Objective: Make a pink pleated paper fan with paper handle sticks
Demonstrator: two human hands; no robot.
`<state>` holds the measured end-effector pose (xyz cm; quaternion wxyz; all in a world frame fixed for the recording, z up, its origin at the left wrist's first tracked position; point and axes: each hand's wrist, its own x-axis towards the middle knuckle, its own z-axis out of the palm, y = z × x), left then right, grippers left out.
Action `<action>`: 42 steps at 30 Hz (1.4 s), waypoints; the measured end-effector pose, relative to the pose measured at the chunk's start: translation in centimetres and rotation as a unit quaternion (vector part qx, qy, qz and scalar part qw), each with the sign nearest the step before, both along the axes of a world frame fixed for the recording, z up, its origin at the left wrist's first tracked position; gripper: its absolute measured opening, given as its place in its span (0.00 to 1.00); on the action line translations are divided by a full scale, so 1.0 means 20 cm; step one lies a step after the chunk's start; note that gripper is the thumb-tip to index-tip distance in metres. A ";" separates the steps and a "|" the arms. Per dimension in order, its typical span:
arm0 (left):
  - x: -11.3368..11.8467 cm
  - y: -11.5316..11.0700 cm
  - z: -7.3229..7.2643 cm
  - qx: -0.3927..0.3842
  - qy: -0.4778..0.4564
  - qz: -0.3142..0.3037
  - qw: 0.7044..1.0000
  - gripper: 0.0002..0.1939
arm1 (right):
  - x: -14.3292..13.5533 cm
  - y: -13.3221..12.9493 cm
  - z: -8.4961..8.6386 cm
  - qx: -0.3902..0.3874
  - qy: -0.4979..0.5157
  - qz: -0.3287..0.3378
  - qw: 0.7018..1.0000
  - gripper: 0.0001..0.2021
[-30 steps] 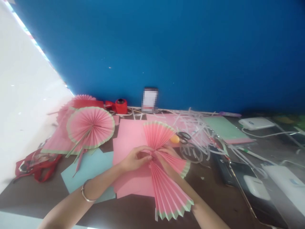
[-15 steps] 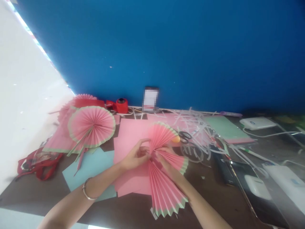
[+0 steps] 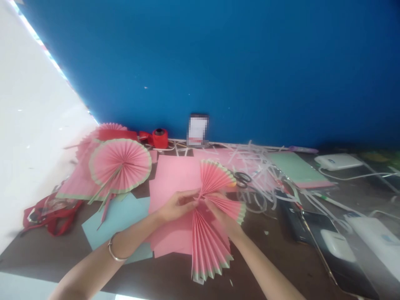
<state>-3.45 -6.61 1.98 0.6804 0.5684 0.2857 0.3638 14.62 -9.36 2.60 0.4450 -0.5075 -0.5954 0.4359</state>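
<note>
Both my hands pinch the gathered middle of a pleated pink paper fan (image 3: pixel 208 241) with a pale green edge. Its folds spread out in sections above, to the right and below the pinch. My left hand (image 3: pixel 178 205) is closed on the centre from the left, thumb and fingers together. From the right, my right hand (image 3: pixel 224 216) grips the same centre, with its thumb in front and part of its fingers hidden behind the folds. Beneath the fan lie pink paper sheets (image 3: pixel 170 175).
A finished round paper fan (image 3: pixel 134 160) lies at the left, near blue sheets (image 3: pixel 109 225) and a red lanyard (image 3: pixel 64 221). Scissors (image 3: pixel 243 179), white paper strips (image 3: pixel 262 166), a phone (image 3: pixel 346 266) and an earbud case (image 3: pixel 337 245) are on the right. A blue panel (image 3: pixel 200 62) stands behind.
The lower section of the fan has swung left and drawn in a little. My left fingers have flattened together at the centre, and my right hand has shifted slightly.
</note>
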 end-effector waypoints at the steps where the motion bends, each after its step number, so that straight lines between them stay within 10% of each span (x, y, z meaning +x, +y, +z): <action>1: 0.00 0.00 0.01 0.001 0.002 -0.010 1.000 0.26 | 0.00 0.00 0.00 -0.002 0.001 -0.002 1.000 0.07; 10: -0.02 0.00 0.00 -0.003 -0.033 -0.103 0.994 0.45 | 0.01 -0.01 0.01 0.014 0.051 0.002 0.999 0.09; 30: -0.05 0.02 0.02 -0.045 -0.052 -0.117 0.991 0.31 | 0.02 -0.01 0.00 0.026 0.088 0.051 0.994 0.13; 42: -0.04 0.07 -0.06 -0.097 -0.100 0.066 0.988 0.27 | 0.04 0.00 0.00 0.036 -0.007 -0.042 0.998 0.08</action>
